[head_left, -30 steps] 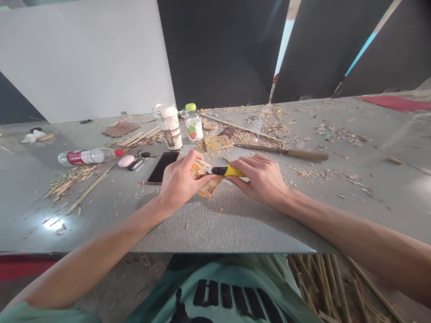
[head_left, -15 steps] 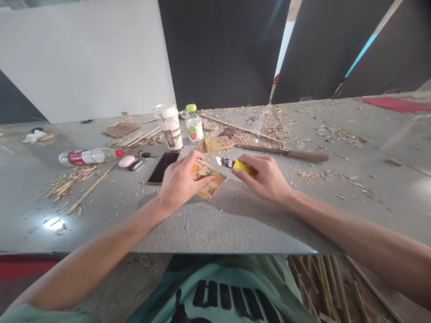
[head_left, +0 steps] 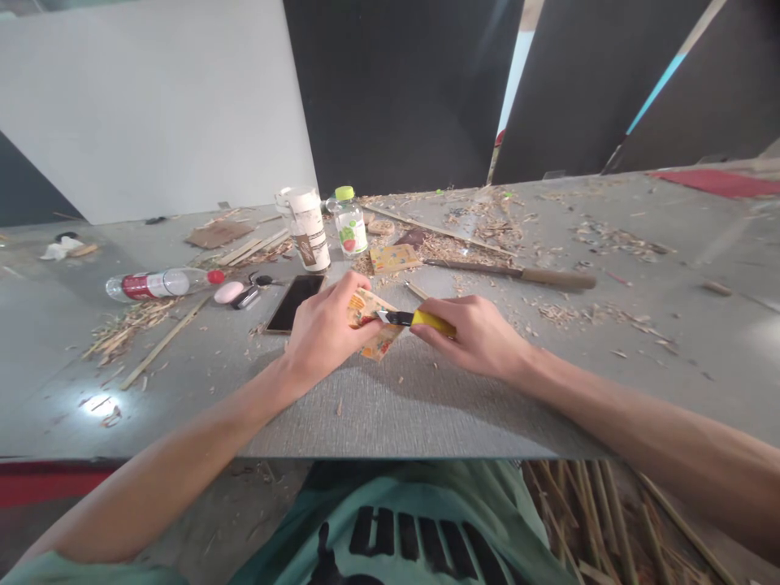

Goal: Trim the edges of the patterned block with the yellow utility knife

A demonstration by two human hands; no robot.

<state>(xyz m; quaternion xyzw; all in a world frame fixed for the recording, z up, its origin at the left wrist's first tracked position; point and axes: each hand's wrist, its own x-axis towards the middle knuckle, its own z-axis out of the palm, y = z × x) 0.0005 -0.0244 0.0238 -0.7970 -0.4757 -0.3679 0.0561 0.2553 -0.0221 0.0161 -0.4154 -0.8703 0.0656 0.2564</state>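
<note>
Card [head_left: 379, 348] with bright pictures on it is in the left hand [head_left: 322, 325], low over the gray counter [head_left: 341, 431], close to its front edge. The left thumb is on top of the card, and the fingers go round the far side, so the hand is holding it. The right hand [head_left: 481, 337] is wrapped around the yellow handle of a knife [head_left: 400, 318]. The knife has a black front part, and its short blade is over the card, right by the left thumb. It is hard to tell if the blade touches the card.

A black phone [head_left: 296, 302] lies just beside the left hand. Behind the hands, a second card [head_left: 395, 259] lies near the thin end of a long tool [head_left: 557, 279] with a wooden handle. A tall white cup [head_left: 309, 231] stands next to a small bottle [head_left: 350, 227] with a green cap. Over on the left, a big clear bottle [head_left: 155, 284] with a red cap lies on its side, and a pink round thing [head_left: 229, 292] is near the cap. Little wood bits [head_left: 478, 219] are all over the counter.
</note>
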